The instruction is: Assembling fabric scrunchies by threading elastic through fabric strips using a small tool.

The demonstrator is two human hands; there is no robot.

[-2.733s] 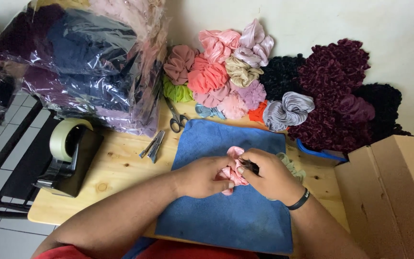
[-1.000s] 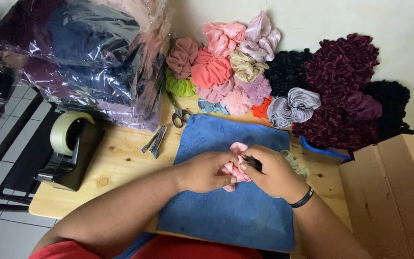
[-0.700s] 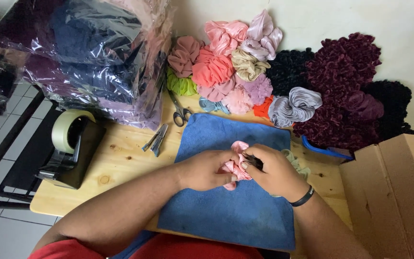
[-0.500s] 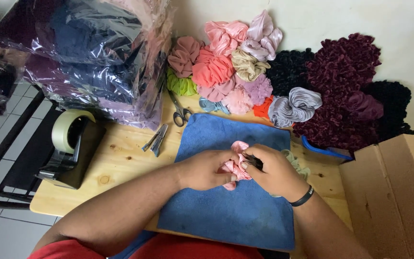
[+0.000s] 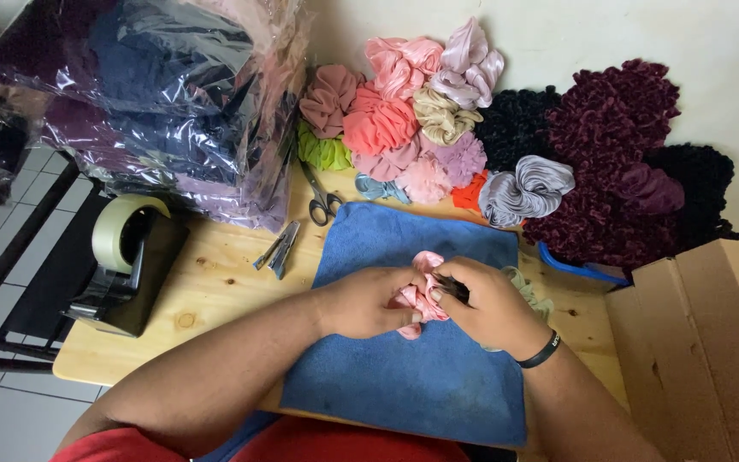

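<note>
Two hands meet over the blue towel [image 5: 412,376] in your head view, and little has changed in the last few seconds: your left hand [image 5: 368,301] and right hand [image 5: 487,306] sit where they were, near the far end of the towel, with only a slight shift of the camera. The pink scrunchie [image 5: 421,295] is still bunched between them, so the work on it looks to be continuing rather than finished. Your left grip is closed around the scrunchie's near side; your right grip pinches a small dark tool [image 5: 451,287] against the fabric, though what kind of tool it is I cannot tell. A pale scrunchie [image 5: 530,291] lies at the towel's right edge, just beside your right wrist. As for containers: the cardboard box [image 5: 712,342] right of the towel shows only its flaps, its inside hidden. The clear plastic bags [image 5: 156,94] beyond the towel's left corner are stuffed with dark fabric. A blue tray edge [image 5: 570,263] peeks out under the maroon scrunchies [image 5: 617,162]; its contents are unclear.
</note>
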